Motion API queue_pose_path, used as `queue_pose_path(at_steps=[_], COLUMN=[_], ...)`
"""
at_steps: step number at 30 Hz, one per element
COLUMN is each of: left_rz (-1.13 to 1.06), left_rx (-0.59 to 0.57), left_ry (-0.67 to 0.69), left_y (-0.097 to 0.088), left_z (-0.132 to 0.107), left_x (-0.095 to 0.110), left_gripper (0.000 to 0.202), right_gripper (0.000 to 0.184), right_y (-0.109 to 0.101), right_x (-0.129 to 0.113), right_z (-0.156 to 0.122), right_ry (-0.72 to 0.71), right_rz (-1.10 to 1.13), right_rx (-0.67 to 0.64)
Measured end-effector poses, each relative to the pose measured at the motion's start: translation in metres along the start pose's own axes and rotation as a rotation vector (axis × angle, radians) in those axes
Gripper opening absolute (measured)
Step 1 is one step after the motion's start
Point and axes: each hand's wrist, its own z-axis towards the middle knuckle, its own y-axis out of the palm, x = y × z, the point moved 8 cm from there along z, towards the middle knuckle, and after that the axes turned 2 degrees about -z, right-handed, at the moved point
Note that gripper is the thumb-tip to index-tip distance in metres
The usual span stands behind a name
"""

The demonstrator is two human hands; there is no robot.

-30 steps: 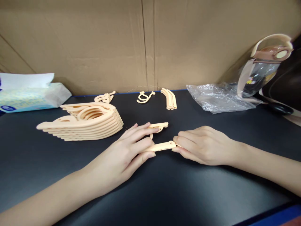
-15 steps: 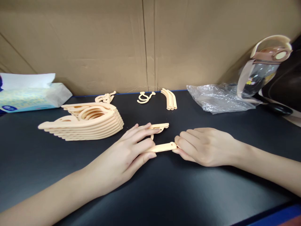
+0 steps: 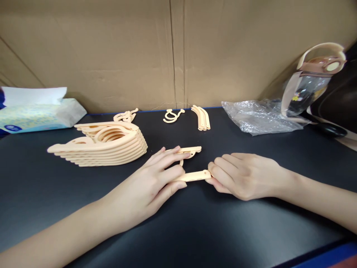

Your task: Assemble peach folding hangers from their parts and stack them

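Observation:
A cream plastic folding hanger [image 3: 195, 175] lies low over the black table, partly covered by my fingers. My left hand [image 3: 158, 178] is closed on it, thumb and index finger pinching one arm while the other fingers lie over its farther arm [image 3: 192, 150]. The closed fingers of my right hand [image 3: 241, 175] grip the right end of the near arm, by a small round hole. What sits inside the right fingers is hidden. Left of my left hand stands a stack of cream folded hangers [image 3: 111, 149].
Along the back edge lie cream hooks [image 3: 173, 116], more hook pieces [image 3: 126, 116] and several curved strips [image 3: 201, 118]. A tissue pack [image 3: 41, 113] is at far left. A clear plastic bag [image 3: 259, 117] and a drinking bottle [image 3: 312, 85] are at right, before a cardboard wall [image 3: 125, 48].
Almost nothing differs. Both hands keep their grip on the hanger, and the view has shifted very slightly.

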Motion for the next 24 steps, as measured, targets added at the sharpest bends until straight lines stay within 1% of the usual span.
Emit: queue_pose_path(at_steps=[9,18,24], left_rz=[0.010,0.002,-0.003], left_rx=[-0.001,-0.013,-0.008], left_ry=[0.018,-0.007,0.040], left_y=[0.0003,0.0009,0.0021], left_z=[0.0000,-0.0002,-0.0005], left_x=[0.0009,0.0003,-0.0006], left_gripper=[0.020,0.021,0.018], right_gripper=[0.032,0.027,0.028], right_y=[0.0006,-0.0013,-0.0012], right_x=[0.0004,-0.0025,0.0004], right_z=[-0.0022,-0.0027,-0.0027], right_ry=[-0.005,-0.029,-0.001], right_rz=[0.018,0.009,0.041], right_rx=[0.012,0.014,0.045])
